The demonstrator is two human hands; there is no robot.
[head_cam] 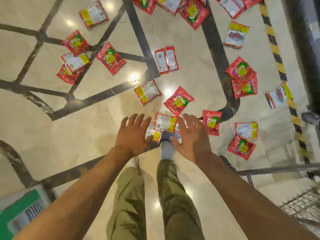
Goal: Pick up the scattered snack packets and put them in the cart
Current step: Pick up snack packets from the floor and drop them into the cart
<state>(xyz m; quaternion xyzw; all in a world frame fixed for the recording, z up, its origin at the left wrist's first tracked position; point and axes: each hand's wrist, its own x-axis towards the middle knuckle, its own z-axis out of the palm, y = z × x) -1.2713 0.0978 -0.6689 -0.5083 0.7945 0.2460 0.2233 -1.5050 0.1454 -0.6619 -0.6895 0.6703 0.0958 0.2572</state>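
Observation:
Several red snack packets lie scattered over the shiny tiled floor. A silver-backed packet [165, 124] lies just beyond my fingertips, between both hands. My left hand [134, 135] reaches down with its fingers spread, partly covering another packet [154, 134]. My right hand [192, 137] is spread the same way beside it, holding nothing. A red packet [178, 100] and a silver-backed one [147, 92] lie a little farther out. The wire cart [302, 203] shows at the lower right edge.
More packets cluster at the left [110, 58], the right [244, 86] and the top [193, 13]. A yellow-black hazard strip [281, 70] runs along the right. My legs and a shoe [167, 149] stand below the hands. A green object [19, 210] sits bottom left.

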